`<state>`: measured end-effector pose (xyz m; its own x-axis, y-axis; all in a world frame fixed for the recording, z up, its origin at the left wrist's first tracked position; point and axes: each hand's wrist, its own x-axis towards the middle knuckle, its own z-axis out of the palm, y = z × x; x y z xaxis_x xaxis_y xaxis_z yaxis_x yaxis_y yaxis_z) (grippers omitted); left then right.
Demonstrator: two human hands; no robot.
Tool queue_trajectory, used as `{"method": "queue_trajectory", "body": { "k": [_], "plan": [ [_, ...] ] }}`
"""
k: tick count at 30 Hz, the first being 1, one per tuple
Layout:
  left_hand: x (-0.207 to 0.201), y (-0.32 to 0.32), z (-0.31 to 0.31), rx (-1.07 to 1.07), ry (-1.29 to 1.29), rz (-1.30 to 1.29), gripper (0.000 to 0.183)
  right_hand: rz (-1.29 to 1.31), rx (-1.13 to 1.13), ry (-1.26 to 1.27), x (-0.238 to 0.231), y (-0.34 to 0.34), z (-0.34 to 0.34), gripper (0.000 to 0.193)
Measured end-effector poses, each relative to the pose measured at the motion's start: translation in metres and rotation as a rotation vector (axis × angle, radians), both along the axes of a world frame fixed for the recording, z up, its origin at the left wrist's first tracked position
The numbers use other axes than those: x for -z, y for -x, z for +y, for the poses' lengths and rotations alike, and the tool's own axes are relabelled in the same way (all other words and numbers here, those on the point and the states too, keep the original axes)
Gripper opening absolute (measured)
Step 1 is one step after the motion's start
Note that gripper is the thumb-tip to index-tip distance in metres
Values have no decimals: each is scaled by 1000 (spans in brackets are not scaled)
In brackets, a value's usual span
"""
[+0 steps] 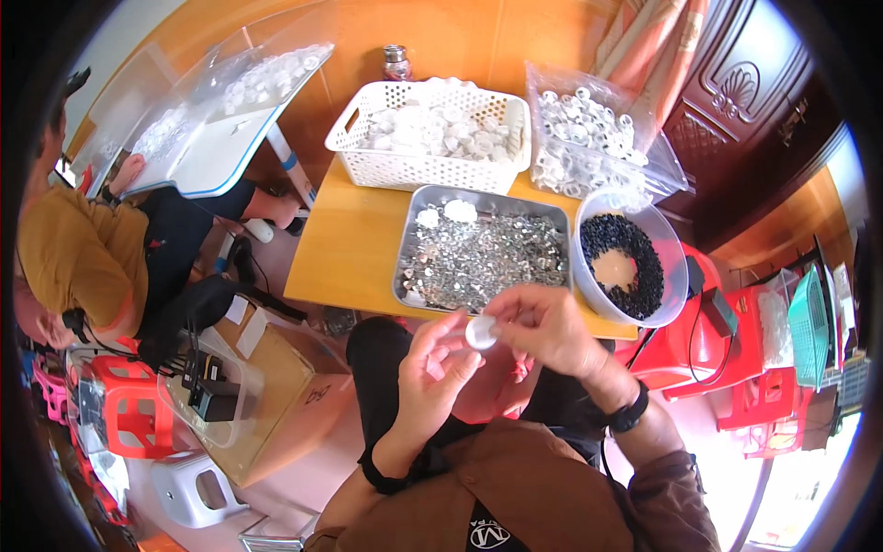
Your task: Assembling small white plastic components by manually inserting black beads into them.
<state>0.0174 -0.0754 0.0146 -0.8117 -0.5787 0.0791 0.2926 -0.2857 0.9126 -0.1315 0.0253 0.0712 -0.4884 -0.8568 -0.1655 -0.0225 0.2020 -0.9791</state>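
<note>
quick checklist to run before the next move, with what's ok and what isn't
1. White round piece in hand: ok, at the fingertips of the left hand.
2. Right hand gripping it too: cannot tell; its fingers are right beside the piece.
3. Metal tray near the hands: ok, just beyond them on the table.
4. Tray contents sorted: not ok, small metallic parts lie jumbled with some white pieces.
5. Black parts kept separate: ok, in the round clear tub.

white round piece, yellow surface, white hole-patterned basket at twelve o'clock, silvery tray, black granules, brown shirt
</note>
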Motion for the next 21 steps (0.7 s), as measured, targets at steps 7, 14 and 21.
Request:
{"method": "queue_trajectory", "body": {
  "k": [7, 14, 21],
  "plan": [
    [-1, 2, 12, 102, -19, -95, 27, -27, 32, -53, 10, -7, 35, 15],
    [-5, 3, 16, 27, -92, -141, 26, 1297, 120, -113, 49, 67, 8, 11],
    [-3, -2, 16, 26, -95, -141, 23, 1337, -63, -505, 68, 77, -28, 5]
  ]
}}
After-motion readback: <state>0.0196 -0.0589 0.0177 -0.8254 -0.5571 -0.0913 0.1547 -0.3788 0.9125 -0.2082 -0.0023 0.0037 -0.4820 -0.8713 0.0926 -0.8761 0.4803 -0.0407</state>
